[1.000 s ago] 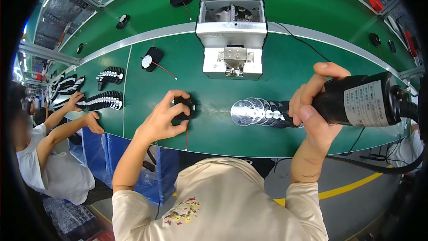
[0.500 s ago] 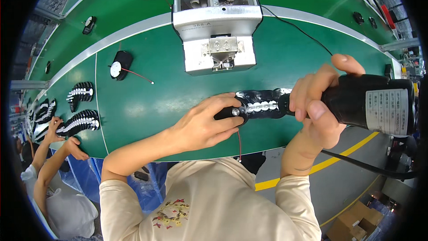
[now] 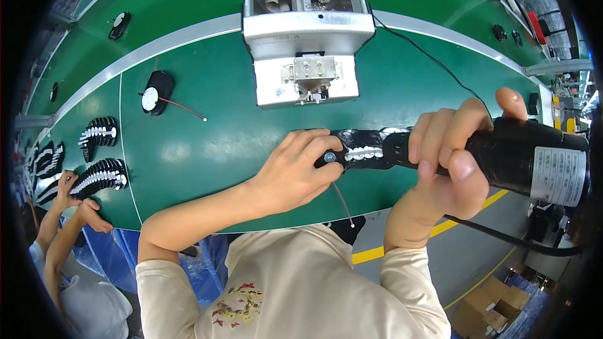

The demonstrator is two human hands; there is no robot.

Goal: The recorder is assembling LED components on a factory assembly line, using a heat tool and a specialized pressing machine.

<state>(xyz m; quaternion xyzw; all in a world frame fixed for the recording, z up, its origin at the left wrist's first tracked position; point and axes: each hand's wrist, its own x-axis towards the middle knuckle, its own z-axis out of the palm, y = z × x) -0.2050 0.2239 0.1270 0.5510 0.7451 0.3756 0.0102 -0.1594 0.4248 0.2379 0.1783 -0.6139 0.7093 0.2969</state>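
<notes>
My left hand (image 3: pixel 295 166) is closed round a small black case (image 3: pixel 330 158) with a round glinting spot on top and a thin red wire (image 3: pixel 343 198) trailing toward the table's near edge. Right beside it lies a short row of shiny black pieces with white discs (image 3: pixel 364 152). In my right hand (image 3: pixel 452 150) I grip a thick black corded power tool (image 3: pixel 509 157) by its narrower part. The tool's slotted barrel points left and overlaps the right end of the row. Its tip is hard to make out.
A silver machine (image 3: pixel 308 31) stands at the back middle. Left of it lies a black case with a white disc (image 3: pixel 151 97). A co-worker's hands (image 3: pixel 91 213) touch a fanned row of black pieces (image 3: pixel 100 176) at far left. A thick cord (image 3: pixel 521 242) hangs at the right.
The tool's barrel now reaches farther left over the row. The red wire's end has swung right. The spot under my left fingers looks bluer, and the whole view has shifted slightly.
</notes>
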